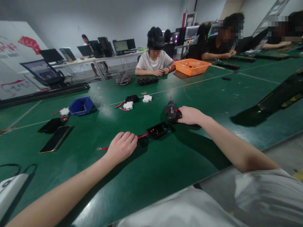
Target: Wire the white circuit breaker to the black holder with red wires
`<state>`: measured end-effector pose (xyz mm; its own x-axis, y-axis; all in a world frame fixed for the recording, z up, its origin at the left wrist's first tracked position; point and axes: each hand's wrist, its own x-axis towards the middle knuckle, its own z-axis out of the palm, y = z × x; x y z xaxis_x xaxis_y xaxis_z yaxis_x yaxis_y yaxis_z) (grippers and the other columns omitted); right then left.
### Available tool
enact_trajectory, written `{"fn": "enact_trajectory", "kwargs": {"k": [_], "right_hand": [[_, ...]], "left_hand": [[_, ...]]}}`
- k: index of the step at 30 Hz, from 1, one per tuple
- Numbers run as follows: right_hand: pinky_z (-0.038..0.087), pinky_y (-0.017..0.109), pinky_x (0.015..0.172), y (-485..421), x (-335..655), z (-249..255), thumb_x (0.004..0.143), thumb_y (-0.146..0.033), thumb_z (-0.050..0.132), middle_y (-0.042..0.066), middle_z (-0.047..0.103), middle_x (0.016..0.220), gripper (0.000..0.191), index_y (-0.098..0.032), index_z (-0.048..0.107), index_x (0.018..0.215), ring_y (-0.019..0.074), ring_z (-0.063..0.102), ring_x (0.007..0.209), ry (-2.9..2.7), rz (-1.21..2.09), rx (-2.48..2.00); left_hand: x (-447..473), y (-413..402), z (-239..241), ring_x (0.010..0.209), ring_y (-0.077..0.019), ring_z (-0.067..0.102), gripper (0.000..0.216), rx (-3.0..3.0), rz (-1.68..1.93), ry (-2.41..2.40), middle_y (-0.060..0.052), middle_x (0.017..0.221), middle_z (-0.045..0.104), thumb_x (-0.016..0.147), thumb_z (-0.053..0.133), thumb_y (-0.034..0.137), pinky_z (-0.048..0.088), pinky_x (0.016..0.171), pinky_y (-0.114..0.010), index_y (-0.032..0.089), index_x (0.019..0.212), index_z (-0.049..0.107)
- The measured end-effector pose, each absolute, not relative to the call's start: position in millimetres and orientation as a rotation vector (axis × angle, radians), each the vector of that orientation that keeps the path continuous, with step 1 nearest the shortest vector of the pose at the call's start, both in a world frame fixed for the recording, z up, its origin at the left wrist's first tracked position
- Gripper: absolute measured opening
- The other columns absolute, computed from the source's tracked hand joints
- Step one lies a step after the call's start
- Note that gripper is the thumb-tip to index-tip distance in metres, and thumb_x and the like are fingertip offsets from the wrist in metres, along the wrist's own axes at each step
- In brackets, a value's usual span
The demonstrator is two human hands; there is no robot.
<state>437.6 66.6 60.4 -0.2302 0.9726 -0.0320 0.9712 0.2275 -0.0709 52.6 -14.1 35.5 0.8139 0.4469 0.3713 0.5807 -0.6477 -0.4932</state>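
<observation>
My left hand point(123, 145) is closed around a red cable point(142, 136) whose metal ring terminal point(99, 148) pokes out to the left of the fist. The cable's other end runs into a small black plastic housing point(158, 130), open on top, with some shiny parts inside. Just beyond and right of the housing, my right hand point(189, 115) grips the handle of a black cordless screwdriver point(171, 112). Its thin bit points away from me, and the tool appears to lie on its side at the green table.
Ahead are white connector blocks point(128, 105) with red leads and a black piece point(132, 98). To the left lie a blue bin point(81, 106), a black pouch point(50, 125) and a phone point(56, 139). An orange basket point(193, 67) stands near a person point(155, 58) seated opposite.
</observation>
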Motion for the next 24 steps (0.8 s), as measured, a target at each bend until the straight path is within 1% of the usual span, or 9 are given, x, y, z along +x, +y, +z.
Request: {"fn": "enact_trajectory", "kwargs": {"k": [3, 7, 9, 11, 13, 15, 18, 24], "right_hand": [[0.053, 0.037, 0.074, 61.2, 445.6, 57.9, 0.085, -0.055, 0.065, 0.017, 0.068, 0.110, 0.050, -0.013, 0.066, 0.113, 0.0291, 0.069, 0.087, -2.456, 0.163, -1.861], [0.052, 0.039, 0.091, 56.0, 456.1, 56.7, 0.087, -0.047, 0.066, 0.017, 0.063, 0.123, 0.054, -0.014, 0.060, 0.129, 0.0294, 0.066, 0.103, -2.441, 0.159, -1.662], [0.050, 0.039, 0.096, 54.2, 455.6, 57.3, 0.092, -0.046, 0.062, 0.016, 0.061, 0.128, 0.050, -0.015, 0.060, 0.131, 0.0296, 0.064, 0.109, -2.431, 0.088, -1.586], [0.048, 0.041, 0.099, 52.5, 450.1, 58.0, 0.098, -0.042, 0.052, 0.016, 0.063, 0.127, 0.041, -0.015, 0.063, 0.127, 0.0303, 0.062, 0.113, -2.432, -0.021, -1.557], [0.046, 0.043, 0.099, 51.0, 441.4, 57.7, 0.102, -0.038, 0.044, 0.017, 0.066, 0.121, 0.038, -0.014, 0.066, 0.120, 0.0313, 0.061, 0.112, -2.426, -0.109, -1.577], [0.047, 0.044, 0.097, 49.9, 433.1, 56.4, 0.103, -0.036, 0.041, 0.017, 0.067, 0.117, 0.038, -0.013, 0.068, 0.118, 0.0319, 0.061, 0.109, -2.390, -0.154, -1.631], [0.048, 0.042, 0.092, 50.4, 426.8, 54.0, 0.103, -0.037, 0.044, 0.017, 0.067, 0.115, 0.036, -0.014, 0.068, 0.116, 0.0311, 0.061, 0.107, -2.314, -0.161, -1.708], [0.048, 0.040, 0.090, 55.4, 430.2, 51.7, 0.103, -0.038, 0.045, 0.013, 0.068, 0.108, 0.034, -0.017, 0.069, 0.113, 0.0286, 0.061, 0.102, -2.269, -0.156, -1.728]], "left_hand": [[54.3, -16.3, 35.7, 0.095, -0.0252, 0.064, 0.021, -2.393, -0.279, -0.767, -0.012, 0.098, 0.071, 0.096, 0.055, 0.021, 0.047, 0.080, -0.041, 0.014, 0.108, 0.070], [56.4, -18.3, 36.2, 0.102, -0.0269, 0.064, 0.024, -2.406, -0.300, -0.759, -0.013, 0.105, 0.072, 0.095, 0.054, 0.020, 0.050, 0.087, -0.044, 0.014, 0.112, 0.071], [57.5, -19.2, 36.5, 0.104, -0.0273, 0.064, 0.025, -2.415, -0.320, -0.753, -0.013, 0.107, 0.072, 0.094, 0.054, 0.020, 0.050, 0.090, -0.044, 0.016, 0.113, 0.071], [58.8, -20.4, 37.1, 0.104, -0.0273, 0.065, 0.026, -2.412, -0.313, -0.757, -0.014, 0.108, 0.072, 0.094, 0.055, 0.020, 0.051, 0.090, -0.044, 0.017, 0.115, 0.071], [60.2, -21.7, 37.8, 0.103, -0.0268, 0.065, 0.027, -2.397, -0.297, -0.756, -0.013, 0.108, 0.071, 0.094, 0.055, 0.020, 0.050, 0.091, -0.044, 0.018, 0.115, 0.070], [61.4, -22.9, 38.4, 0.102, -0.0264, 0.065, 0.026, -2.390, -0.290, -0.753, -0.013, 0.109, 0.071, 0.094, 0.054, 0.019, 0.050, 0.091, -0.043, 0.018, 0.115, 0.070], [62.5, -24.0, 38.7, 0.103, -0.0268, 0.064, 0.027, -2.401, -0.285, -0.755, -0.013, 0.109, 0.071, 0.094, 0.054, 0.018, 0.049, 0.091, -0.043, 0.017, 0.117, 0.069], [63.7, -25.2, 38.8, 0.100, -0.0266, 0.063, 0.028, -2.376, -0.245, -0.765, -0.013, 0.107, 0.070, 0.096, 0.052, 0.020, 0.048, 0.089, -0.043, 0.016, 0.119, 0.067]]}}
